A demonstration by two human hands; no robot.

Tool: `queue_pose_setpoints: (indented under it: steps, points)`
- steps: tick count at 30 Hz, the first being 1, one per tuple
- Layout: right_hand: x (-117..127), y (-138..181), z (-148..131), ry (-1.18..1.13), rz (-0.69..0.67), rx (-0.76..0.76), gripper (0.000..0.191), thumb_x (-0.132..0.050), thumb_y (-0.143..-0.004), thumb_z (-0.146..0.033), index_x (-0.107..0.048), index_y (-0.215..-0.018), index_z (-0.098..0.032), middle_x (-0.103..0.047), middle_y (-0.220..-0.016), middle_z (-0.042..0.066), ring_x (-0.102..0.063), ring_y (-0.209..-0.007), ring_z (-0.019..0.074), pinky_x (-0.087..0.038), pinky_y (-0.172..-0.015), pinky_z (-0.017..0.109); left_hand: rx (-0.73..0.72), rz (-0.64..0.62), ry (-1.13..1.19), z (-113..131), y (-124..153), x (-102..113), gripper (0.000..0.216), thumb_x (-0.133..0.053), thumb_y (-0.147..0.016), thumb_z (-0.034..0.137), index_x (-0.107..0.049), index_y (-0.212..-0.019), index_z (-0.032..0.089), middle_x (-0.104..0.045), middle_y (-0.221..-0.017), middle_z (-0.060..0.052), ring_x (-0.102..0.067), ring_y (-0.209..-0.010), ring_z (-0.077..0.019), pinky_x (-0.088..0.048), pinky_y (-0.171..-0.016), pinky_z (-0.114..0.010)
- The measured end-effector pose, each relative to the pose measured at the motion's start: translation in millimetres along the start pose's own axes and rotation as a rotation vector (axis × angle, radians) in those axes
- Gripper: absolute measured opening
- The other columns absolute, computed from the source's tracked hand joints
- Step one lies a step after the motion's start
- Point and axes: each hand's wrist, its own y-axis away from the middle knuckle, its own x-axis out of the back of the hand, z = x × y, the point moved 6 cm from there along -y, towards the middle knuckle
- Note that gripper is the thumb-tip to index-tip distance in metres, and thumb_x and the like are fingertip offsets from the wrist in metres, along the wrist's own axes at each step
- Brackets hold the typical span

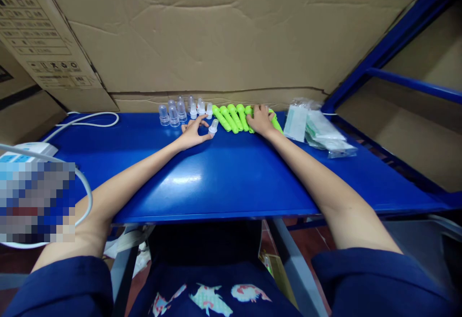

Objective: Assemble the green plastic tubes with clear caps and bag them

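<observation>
My left hand (pixel 195 133) pinches a small translucent plastic cup-shaped piece with a white collar (pixel 214 126) between thumb and fingers, tilted just above the blue table. Behind that hand stand several clear domed plastic pieces (pixel 173 114) and a few smaller white-collared ones (pixel 193 111). My right hand (pixel 262 120) is at the right part of a row of bright green plastic handles (pixel 231 117), its fingers curled around one of them. The hand partly hides that handle and its neighbours. The green handles lie side by side, slanted, with rounded ends toward the back.
Flat packets in clear plastic (pixel 321 126) lie right of the handles. A white power strip (pixel 32 149) and cable (pixel 90 114) are on the left. Cardboard (pixel 216 42) walls the back of the blue table (pixel 224 177). A blue metal frame (pixel 393 33) rises at right.
</observation>
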Motion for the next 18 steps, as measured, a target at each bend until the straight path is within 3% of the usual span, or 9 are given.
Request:
queue_pose_setpoints:
  steps: [3, 6, 9, 14, 18]
  points:
    - [-0.6, -0.5, 0.5, -0.01, 0.002, 0.005, 0.043, -0.04, -0.091, -0.032, -0.054, -0.126, -0.013, -0.052, -0.136, 0.026, -0.041, -0.132, 0.0398, -0.031, -0.107, 0.062, -0.04, -0.038, -0.032, 2.1, 1.7, -1.8, 0.066, -0.077, -0.078, 0.043, -0.057, -0.139, 0.027, -0.067, -0.131, -0.008, -0.049, -0.13, -0.0351, -0.023, -0.115, -0.055]
    - [-0.3, -1.3, 0.4, -0.018, 0.013, 0.019, 0.042, -0.04, -0.091, -0.033, -0.053, -0.127, -0.014, -0.054, -0.137, 0.026, -0.042, -0.132, 0.0412, -0.032, -0.106, 0.063, -0.06, -0.062, -0.061, 1.7, 1.8, -3.7, 0.048, -0.076, -0.078, 0.049, -0.071, -0.118, 0.024, -0.067, -0.131, -0.009, -0.047, -0.131, -0.0362, -0.024, -0.114, -0.054]
    - [1.1, -1.6, -1.5, 0.013, 0.0, 0.036, 0.039, -0.04, -0.092, -0.032, -0.054, -0.124, -0.013, -0.056, -0.137, 0.027, -0.044, -0.131, 0.0421, -0.031, -0.105, 0.064, -0.033, -0.026, -0.051, -0.4, 1.0, -2.2, 0.043, -0.077, -0.076, 0.048, -0.073, -0.109, 0.022, -0.069, -0.125, -0.01, -0.049, -0.127, -0.0359, -0.026, -0.114, -0.055]
    - [8.7, -0.3, -6.8, 0.057, -0.025, 0.063, 0.038, -0.039, -0.094, -0.032, -0.058, -0.118, -0.01, -0.061, -0.132, 0.026, -0.052, -0.125, 0.0413, -0.032, -0.105, 0.062, -0.053, 0.002, 0.036, 2.1, 0.8, -0.4, 0.036, -0.075, -0.08, 0.043, -0.072, -0.108, 0.02, -0.072, -0.12, -0.009, -0.057, -0.123, -0.0329, -0.029, -0.115, -0.053]
    - [14.2, 0.8, -7.0, 0.068, -0.044, 0.051, 0.038, -0.042, -0.094, -0.033, -0.059, -0.12, -0.01, -0.066, -0.124, 0.025, -0.056, -0.122, 0.0413, -0.032, -0.105, 0.059, -0.007, 0.106, 0.226, -5.9, -0.5, 3.1, 0.055, -0.075, -0.083, 0.039, -0.058, -0.132, 0.021, -0.074, -0.104, -0.007, -0.067, -0.106, -0.0246, -0.039, -0.111, -0.048]
